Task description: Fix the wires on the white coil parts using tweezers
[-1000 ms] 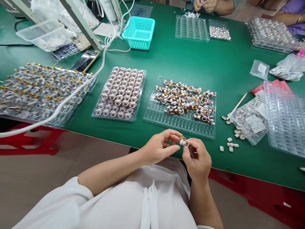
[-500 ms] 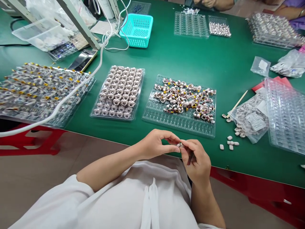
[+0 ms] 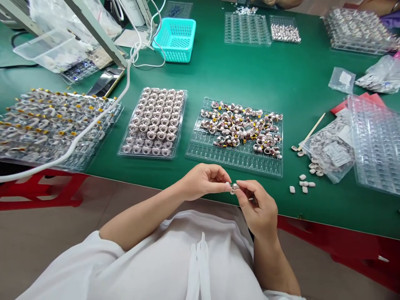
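My left hand [image 3: 206,181] and my right hand [image 3: 260,210] meet at the front edge of the table, fingers closed in a pinch. Between their fingertips is a small, pale, shiny rounded part [image 3: 233,188], gripped from both sides; its exact kind is too small to make out. Just beyond my hands lies a clear ridged tray [image 3: 218,156] heaped with pale looped parts [image 3: 240,125] that carry yellow tabs and dark wires. Right of my right hand, several small pale caps [image 3: 304,189] are scattered near a clear bag [image 3: 331,146] of similar pieces.
Left of the heaped tray stands a tray of pale shells in rows [image 3: 156,116]. Farther left is a stack of filled trays [image 3: 53,125], crossed by a white cable [image 3: 93,125]. A turquoise basket [image 3: 175,41] sits behind. Clear empty trays [image 3: 375,146] lie right. A co-worker's arm [image 3: 287,3] shows at the back.
My left fingertips have shifted slightly left and up, and more of the shiny part now shows between the hands. The right fingers have opened out a little around it.
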